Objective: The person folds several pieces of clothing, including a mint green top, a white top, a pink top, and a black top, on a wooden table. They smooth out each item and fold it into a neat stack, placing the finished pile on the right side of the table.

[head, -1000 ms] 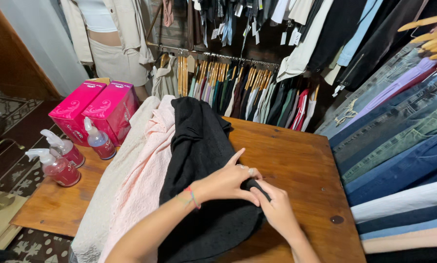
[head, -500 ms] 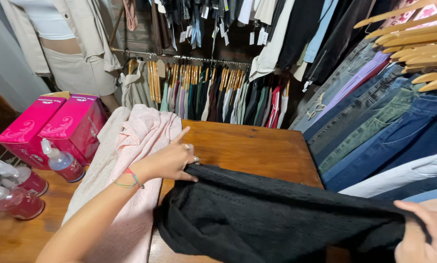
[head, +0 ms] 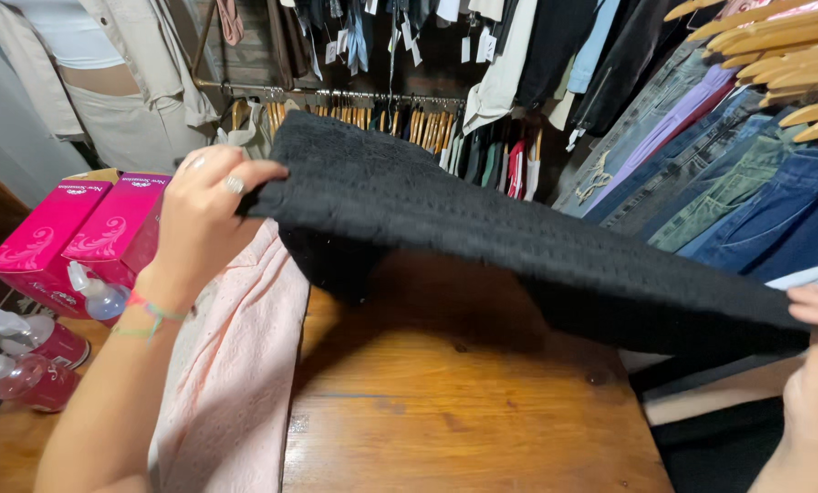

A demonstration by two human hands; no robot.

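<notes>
Up in the air, we hold a black cloth (head: 482, 228) stretched between our two hands, above the wooden table (head: 463, 411).

On the left, our left hand (head: 203, 219) pinches one end of the cloth, with the fingers (head: 244, 173) closed over its edge. Under that arm lies a pink cloth (head: 235, 365) on the table. Further left stand two pink boxes (head: 71, 228) and some spray bottles (head: 26, 351).

In the middle, the black cloth sags a little and bends easily. We think it is soft and light, with a bumpy weave that should not slip much. It will flop if we let one end go, so the ends are good spots to hold.

On the right, our right hand (head: 815, 383) grips the other end, near a row of hanging jeans (head: 746, 183); we cannot see how tightly.
</notes>
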